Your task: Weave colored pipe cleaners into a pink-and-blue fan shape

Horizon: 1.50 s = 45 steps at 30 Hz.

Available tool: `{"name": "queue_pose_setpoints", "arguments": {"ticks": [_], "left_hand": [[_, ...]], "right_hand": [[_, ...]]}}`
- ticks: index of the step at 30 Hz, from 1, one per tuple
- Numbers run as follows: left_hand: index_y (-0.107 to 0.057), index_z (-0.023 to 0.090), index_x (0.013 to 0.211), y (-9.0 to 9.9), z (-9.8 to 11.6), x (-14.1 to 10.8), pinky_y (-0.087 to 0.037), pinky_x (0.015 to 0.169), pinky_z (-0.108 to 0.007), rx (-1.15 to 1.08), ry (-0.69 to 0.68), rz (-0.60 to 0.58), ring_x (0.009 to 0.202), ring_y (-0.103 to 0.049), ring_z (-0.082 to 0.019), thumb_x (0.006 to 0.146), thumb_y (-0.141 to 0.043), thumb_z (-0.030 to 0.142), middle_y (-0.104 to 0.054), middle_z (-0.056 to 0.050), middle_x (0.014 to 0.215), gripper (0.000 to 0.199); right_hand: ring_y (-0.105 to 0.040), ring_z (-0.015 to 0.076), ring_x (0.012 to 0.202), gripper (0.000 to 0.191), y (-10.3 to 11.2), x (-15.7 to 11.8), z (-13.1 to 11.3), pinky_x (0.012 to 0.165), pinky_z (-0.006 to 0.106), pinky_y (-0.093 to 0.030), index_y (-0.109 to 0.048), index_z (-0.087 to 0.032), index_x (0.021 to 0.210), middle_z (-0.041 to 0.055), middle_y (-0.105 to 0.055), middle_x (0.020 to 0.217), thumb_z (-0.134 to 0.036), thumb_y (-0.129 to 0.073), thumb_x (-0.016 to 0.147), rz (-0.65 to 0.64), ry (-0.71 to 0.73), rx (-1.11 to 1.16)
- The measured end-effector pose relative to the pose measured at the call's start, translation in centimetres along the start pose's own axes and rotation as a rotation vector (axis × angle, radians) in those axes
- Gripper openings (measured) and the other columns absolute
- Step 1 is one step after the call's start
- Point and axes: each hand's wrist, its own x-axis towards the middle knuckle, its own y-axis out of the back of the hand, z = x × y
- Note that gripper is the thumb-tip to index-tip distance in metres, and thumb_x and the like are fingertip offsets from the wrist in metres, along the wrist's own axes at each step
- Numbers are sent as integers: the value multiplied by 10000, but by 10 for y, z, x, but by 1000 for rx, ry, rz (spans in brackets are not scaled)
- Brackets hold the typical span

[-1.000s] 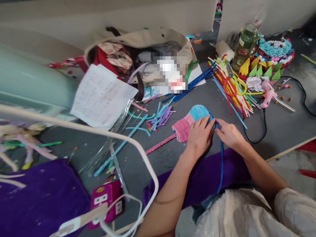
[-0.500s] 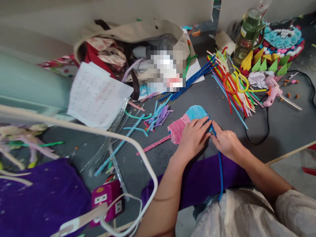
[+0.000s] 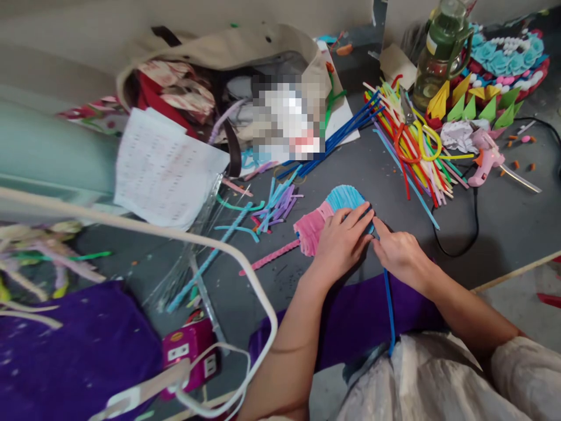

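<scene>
A flat craft piece of pipe cleaners (image 3: 308,229), pink at one end and light blue at the other, lies on the grey table with a twisted pink stem (image 3: 269,257) sticking out to the left. My left hand (image 3: 342,242) grips its light blue end, fingers laid across the top, hiding part of it. Close beside, my right hand (image 3: 401,251) pinches a dark blue pipe cleaner (image 3: 389,310) at the piece's right edge. The long tail of that pipe cleaner hangs down toward my lap. Where it meets the piece is mostly covered by my fingers.
Colourful pipe cleaners (image 3: 416,152) with scissors (image 3: 432,143) lie at upper right, near a pink glue gun (image 3: 485,158) and a green-lidded bottle (image 3: 442,58). A canvas bag (image 3: 280,41) stands behind. A white curved tube (image 3: 245,263) crosses the left foreground by a magenta socket box (image 3: 188,351).
My right hand has shifted slightly along the piece's edge, and less of the dark blue pipe cleaner shows above it. The whole view has shifted a little.
</scene>
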Motion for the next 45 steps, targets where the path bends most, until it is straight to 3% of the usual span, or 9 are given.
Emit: {"name": "queue_pose_setpoints", "arguments": {"ticks": [5,11,19,26,32,39,45], "left_hand": [[-523,195,1372,2,-2,1,-419,977,-479,-54,-28,13,1169,-501,-287,929,-512,305,-521,-132,1433,457],[-562,214,1332,1,-9,3,-409,1002,-500,-150,-53,33,1184,-517,-273,922,-538,327,-545,-135,1407,425],[-615,200,1247,-1,-9,4,-419,994,-483,-163,-81,76,1155,-523,-257,927,-538,332,-573,-126,1378,355],[-638,191,1213,-3,-7,6,-403,1011,-484,-121,-63,59,1168,-511,-268,921,-528,330,-566,-116,1385,341],[-658,203,1192,-2,-5,8,-381,1043,-465,-151,-25,68,1161,-517,-244,952,-422,260,-594,-62,1360,342],[-662,201,1162,-4,-6,10,-386,1038,-467,-150,-41,60,1179,-508,-271,861,-622,426,-573,-81,1382,378],[-652,206,1182,-7,-10,8,-382,1041,-470,-158,-59,76,1177,-509,-264,868,-612,418,-569,-85,1385,382]], "right_hand": [[-725,270,855,563,3,-1,4,764,345,-520,-307,-80,1480,179,-739,976,-280,-340,954,26,16,15],[-712,253,910,403,12,-4,11,755,291,-469,-505,-153,1311,129,-740,996,-289,-399,947,58,21,104],[-702,250,854,387,14,-8,10,707,281,-414,-445,-155,1298,115,-734,948,-296,-453,938,77,12,101],[-694,211,847,235,0,-17,8,689,253,-382,-536,-176,1146,89,-729,943,-231,-426,946,85,115,49],[-691,204,836,222,-10,-23,-4,707,257,-411,-567,-156,1095,105,-729,920,-224,-399,967,49,211,3],[-683,209,888,242,-19,-21,-11,756,279,-443,-579,-108,1085,143,-708,989,-186,-383,967,61,359,-19],[-660,165,796,178,-25,-20,-5,715,248,-412,-619,-147,987,82,-706,904,-237,-468,958,100,437,119]]}}
